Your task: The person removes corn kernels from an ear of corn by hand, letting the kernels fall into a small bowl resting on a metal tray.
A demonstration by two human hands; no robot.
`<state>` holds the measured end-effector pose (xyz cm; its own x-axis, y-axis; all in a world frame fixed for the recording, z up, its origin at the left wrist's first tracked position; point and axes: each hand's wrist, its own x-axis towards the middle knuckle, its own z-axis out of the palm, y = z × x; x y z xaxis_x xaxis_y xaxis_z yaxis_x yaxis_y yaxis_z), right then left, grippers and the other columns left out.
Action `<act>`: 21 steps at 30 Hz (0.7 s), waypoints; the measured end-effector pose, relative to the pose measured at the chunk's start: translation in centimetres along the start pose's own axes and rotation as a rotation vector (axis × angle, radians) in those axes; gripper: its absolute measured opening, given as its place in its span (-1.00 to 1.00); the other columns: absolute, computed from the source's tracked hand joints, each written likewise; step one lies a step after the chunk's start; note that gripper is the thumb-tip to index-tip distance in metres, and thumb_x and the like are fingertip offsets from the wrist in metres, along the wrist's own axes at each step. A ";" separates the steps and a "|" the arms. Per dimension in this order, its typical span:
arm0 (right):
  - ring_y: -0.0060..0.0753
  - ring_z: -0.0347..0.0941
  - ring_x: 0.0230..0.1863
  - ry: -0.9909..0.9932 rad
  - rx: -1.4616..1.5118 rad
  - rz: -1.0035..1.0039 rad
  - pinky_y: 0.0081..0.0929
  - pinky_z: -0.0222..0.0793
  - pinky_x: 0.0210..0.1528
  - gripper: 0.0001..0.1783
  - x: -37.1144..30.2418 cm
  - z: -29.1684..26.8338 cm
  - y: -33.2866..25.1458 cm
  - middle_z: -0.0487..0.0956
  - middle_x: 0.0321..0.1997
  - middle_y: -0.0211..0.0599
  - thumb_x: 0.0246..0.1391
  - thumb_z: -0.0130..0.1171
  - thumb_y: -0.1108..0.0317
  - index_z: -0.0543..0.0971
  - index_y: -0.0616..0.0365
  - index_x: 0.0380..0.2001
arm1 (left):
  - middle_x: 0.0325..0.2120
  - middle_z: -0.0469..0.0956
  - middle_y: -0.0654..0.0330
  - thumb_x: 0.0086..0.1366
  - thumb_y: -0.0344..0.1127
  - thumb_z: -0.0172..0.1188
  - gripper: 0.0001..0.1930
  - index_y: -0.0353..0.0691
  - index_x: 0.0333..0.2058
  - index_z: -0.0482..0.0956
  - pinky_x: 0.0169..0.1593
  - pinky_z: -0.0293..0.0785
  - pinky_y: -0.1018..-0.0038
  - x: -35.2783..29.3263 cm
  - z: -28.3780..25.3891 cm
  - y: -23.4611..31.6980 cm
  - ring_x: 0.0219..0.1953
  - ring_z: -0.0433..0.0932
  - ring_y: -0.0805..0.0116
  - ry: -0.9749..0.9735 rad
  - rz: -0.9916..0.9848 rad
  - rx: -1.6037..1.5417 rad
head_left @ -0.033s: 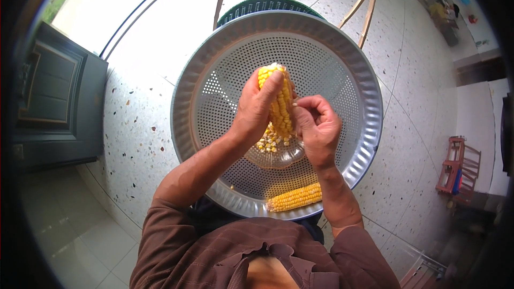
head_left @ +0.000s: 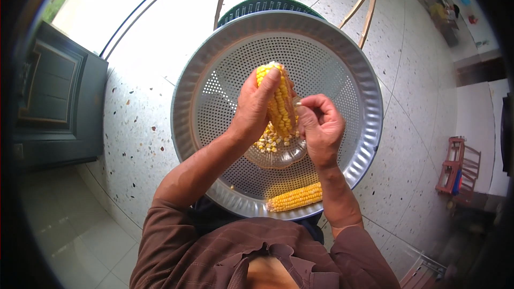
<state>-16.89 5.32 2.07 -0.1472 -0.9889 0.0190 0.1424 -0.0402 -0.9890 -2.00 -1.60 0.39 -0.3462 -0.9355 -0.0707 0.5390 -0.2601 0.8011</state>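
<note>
My left hand (head_left: 255,99) is wrapped round a yellow ear of corn (head_left: 282,108), its thumb lying along the top end. The ear is held tilted over a clear plastic bowl (head_left: 278,160). Loose corn kernels (head_left: 271,142) lie in that bowl under the ear. Just right of the ear, my right hand (head_left: 320,128) is closed in a pinch, with a small pale corn kernel (head_left: 298,104) at the thumb and forefinger tips. A second ear of corn (head_left: 294,198) rests at the near side of the large perforated metal basin (head_left: 184,93), partly hidden by my right forearm.
Beyond the basin shows the rim of a dark green basket (head_left: 267,5). Wooden legs (head_left: 369,8) stand at the far side. A dark green door (head_left: 59,96) is at the left, and a reddish wooden chair (head_left: 458,168) at the right on the speckled floor.
My right hand has shifted very slightly to the right, a little farther from the ear. The ear in my left hand has tilted slightly.
</note>
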 end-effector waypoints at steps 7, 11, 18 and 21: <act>-0.76 0.41 -0.49 -0.106 0.040 -0.051 -0.76 0.33 -0.46 -0.85 1.1 -2.5 -1.3 0.55 -0.43 -0.52 0.28 0.31 0.45 0.57 0.26 -0.17 | -0.22 0.53 0.14 0.47 0.28 0.06 -0.41 -0.23 -0.01 0.44 -0.05 0.64 0.40 1.0 -0.7 2.1 -0.16 0.58 0.35 0.132 0.023 -0.256; -0.68 0.53 -0.33 -0.212 -0.247 -0.039 -0.65 0.48 -0.28 -0.87 1.4 -2.2 -1.4 0.62 -0.35 -0.49 0.24 0.35 0.44 0.63 0.27 -0.22 | -0.24 0.52 0.14 0.49 0.25 0.04 -0.43 -0.25 -0.04 0.49 -0.04 0.65 0.40 1.9 -2.3 2.4 -0.20 0.59 0.39 0.047 0.047 -0.451; -0.66 0.52 -0.33 -0.167 -0.241 0.062 -0.64 0.48 -0.24 -0.70 1.4 -1.7 -0.6 0.61 -0.35 -0.46 0.34 0.30 0.21 0.62 0.28 -0.17 | -0.26 0.56 0.12 0.49 0.27 0.02 -0.43 -0.24 -0.09 0.50 -0.09 0.66 0.40 1.6 -1.6 2.5 -0.19 0.62 0.34 -0.004 -0.009 -0.403; -0.60 0.53 -0.19 -0.354 -0.101 0.095 -0.59 0.49 -0.12 -0.56 1.4 -1.8 0.2 0.61 -0.20 -0.37 0.40 0.19 0.07 0.54 0.30 -0.02 | -0.23 0.57 0.11 0.50 0.30 -0.06 -0.39 -0.24 -0.07 0.50 -0.03 0.68 0.33 1.0 -0.4 1.9 -0.19 0.63 0.30 -0.017 -0.066 -0.330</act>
<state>-18.81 4.18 1.66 0.2122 -0.9764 -0.0414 0.0389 0.0508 -0.9980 -0.97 -3.10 1.61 -0.3999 -0.9106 -0.1038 0.7338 -0.3860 0.5591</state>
